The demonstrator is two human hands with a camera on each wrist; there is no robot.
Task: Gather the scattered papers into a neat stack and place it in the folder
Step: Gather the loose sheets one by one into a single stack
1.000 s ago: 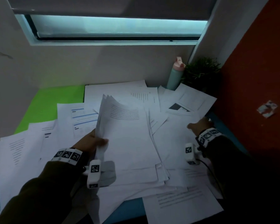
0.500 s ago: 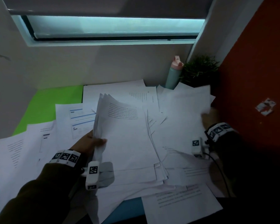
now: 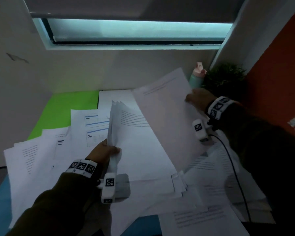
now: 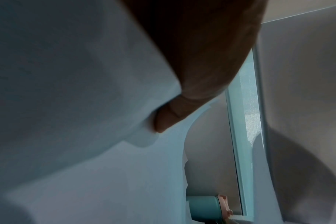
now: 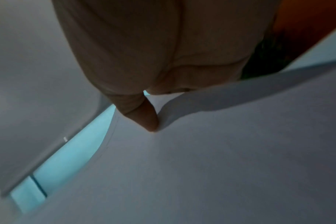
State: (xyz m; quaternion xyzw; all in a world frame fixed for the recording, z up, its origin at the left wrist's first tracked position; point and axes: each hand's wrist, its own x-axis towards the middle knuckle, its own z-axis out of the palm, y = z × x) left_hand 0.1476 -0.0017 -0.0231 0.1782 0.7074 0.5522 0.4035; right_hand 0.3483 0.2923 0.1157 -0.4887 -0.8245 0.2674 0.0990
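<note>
My left hand (image 3: 107, 149) grips a sheaf of white papers (image 3: 136, 142) by its left edge, the sheets fanned and tilted up over the desk; its thumb (image 4: 169, 116) presses the top sheet. My right hand (image 3: 197, 99) pinches the far edge of a single white sheet (image 3: 167, 120) and holds it raised over the sheaf, thumb (image 5: 146, 119) on the paper (image 5: 220, 151). More printed sheets (image 3: 34, 159) lie scattered across the desk. A bright green folder (image 3: 65, 113) lies at the back left, partly under papers.
A teal bottle with a pink cap (image 3: 197, 77) and a small green plant (image 3: 225, 79) stand in the back right corner. An orange wall (image 3: 279, 65) closes the right side, a window (image 3: 136, 31) runs above. A loose sheet (image 3: 199, 220) lies at the near edge.
My right hand has taken a sheet from the back right of the desk and lifted it up and leftward over the sheaf. My left hand keeps its hold.
</note>
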